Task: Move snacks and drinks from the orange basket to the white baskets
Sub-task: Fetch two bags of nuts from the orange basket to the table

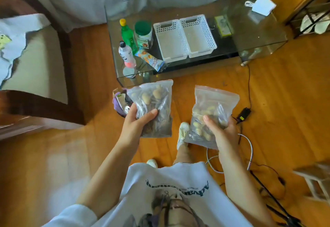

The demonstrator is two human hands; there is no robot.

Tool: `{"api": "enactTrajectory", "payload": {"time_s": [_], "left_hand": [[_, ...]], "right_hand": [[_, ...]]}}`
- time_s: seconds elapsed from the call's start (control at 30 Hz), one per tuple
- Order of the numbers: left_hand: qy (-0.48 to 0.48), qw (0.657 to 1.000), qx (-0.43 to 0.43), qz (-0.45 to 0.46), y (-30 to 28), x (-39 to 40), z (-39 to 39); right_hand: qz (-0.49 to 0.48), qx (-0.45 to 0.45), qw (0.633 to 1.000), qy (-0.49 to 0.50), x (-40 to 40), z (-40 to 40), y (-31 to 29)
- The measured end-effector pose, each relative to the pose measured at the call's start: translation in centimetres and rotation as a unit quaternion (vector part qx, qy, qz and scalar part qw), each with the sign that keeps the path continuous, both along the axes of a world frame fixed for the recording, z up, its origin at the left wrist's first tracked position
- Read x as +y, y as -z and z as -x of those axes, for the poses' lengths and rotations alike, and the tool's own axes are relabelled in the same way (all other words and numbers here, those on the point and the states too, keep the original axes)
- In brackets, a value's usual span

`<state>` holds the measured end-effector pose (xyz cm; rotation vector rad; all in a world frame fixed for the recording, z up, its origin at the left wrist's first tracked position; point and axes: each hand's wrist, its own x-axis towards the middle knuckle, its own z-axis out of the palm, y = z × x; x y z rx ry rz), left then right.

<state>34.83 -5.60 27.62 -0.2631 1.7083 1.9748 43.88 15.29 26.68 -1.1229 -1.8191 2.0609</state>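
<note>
My left hand (138,122) grips a clear zip bag of brownish snacks (153,101) from below. A second clear zip bag of yellowish snacks (212,112) is held in my right hand (221,128). Both bags hang above the wooden floor, in front of the glass table (259,35). On that table two white baskets (171,39) (198,35) stand side by side with nothing in them. Left of them are a green bottle (127,35), a white bottle (125,53), a green-lidded jar (143,33) and a lying snack packet (150,59). No orange basket is visible.
A small bin with rubbish (121,101) sits on the floor behind the left bag. Cables and a black adapter (243,114) lie on the floor at the right. A sofa (32,62) stands at the left, a white paper bag (262,5) on the table's far right.
</note>
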Motion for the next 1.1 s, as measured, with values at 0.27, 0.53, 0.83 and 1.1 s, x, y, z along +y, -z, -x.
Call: {"api": "enactTrajectory", "payload": {"time_s": [0.27,0.53,0.83,1.1], "left_hand": [[-0.011,1.000,-0.004,0.002,-0.5,11.4,10.7],[-0.083,0.996,-0.025,0.022,-0.1,14.3,16.9],[-0.137,0.990,-0.034,0.014,0.5,14.6,28.5],[-0.125,0.990,-0.003,0.068,0.3,13.6,42.5]], "right_hand": [[-0.026,0.005,0.999,-0.025,11.2,11.1,-1.1],[-0.024,-0.013,0.995,-0.093,15.5,20.8,-0.6],[-0.026,-0.021,0.990,-0.137,15.6,34.0,0.2],[-0.029,-0.047,0.986,-0.159,15.0,48.4,1.1]]}}
